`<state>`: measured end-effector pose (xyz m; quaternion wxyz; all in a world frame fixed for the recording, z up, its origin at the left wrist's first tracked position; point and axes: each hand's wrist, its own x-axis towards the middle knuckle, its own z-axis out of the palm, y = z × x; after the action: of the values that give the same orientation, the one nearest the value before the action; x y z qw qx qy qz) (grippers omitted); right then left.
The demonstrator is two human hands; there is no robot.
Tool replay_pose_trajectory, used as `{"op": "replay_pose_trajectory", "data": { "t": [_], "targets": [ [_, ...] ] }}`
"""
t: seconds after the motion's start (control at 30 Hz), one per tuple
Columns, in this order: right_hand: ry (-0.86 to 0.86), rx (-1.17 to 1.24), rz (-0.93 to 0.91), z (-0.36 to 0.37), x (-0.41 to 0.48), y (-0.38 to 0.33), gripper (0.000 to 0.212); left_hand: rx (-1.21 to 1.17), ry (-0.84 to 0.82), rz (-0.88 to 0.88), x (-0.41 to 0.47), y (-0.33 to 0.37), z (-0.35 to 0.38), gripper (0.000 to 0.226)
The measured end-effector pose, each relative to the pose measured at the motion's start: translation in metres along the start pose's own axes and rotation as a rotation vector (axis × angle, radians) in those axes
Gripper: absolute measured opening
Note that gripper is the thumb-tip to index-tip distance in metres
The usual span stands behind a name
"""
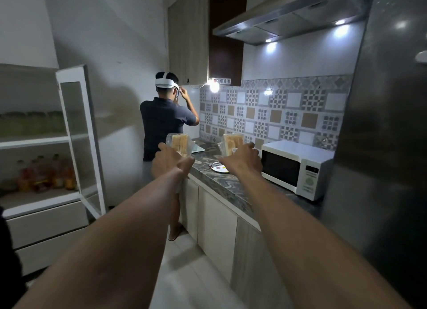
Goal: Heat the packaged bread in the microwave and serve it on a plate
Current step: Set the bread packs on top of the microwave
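Arms outstretched; left hand [169, 162], right hand [242, 160] gripping.

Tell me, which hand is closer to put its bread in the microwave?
Right, probably. The right hand holds its bread pack just beside the shut microwave. The left hand holds the other pack farther off.
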<state>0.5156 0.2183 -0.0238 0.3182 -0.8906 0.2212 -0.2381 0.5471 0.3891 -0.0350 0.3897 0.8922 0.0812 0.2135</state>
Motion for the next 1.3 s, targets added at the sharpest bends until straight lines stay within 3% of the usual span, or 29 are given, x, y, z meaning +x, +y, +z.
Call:
{"op": "replay_pose_trajectory", "data": {
  "t": [0.47,0.83,0.93,1.07,1.3],
  "targets": [
    [0.129,-0.055,0.105,0.055,0.178,0.043,0.097,-0.04,-0.173,0.142,0.136,0.068,0.169,0.087],
    [0.292,-0.108,0.367,0.084,0.312,0.081,0.09,-0.076,-0.379,0.286,0.246,0.141,0.309,0.076],
    [0.339,-0.124,0.428,0.088,0.342,0.096,0.081,-0.135,-0.419,0.291,0.261,0.16,0.347,0.066],
    [0.367,-0.137,0.484,0.092,0.386,0.123,0.086,-0.159,-0.462,0.352,0.277,0.182,0.408,0.076],
    [0.43,-0.173,0.541,0.097,0.471,0.18,0.083,-0.172,-0.539,0.372,0.297,0.231,0.502,0.064]
  ]
}}
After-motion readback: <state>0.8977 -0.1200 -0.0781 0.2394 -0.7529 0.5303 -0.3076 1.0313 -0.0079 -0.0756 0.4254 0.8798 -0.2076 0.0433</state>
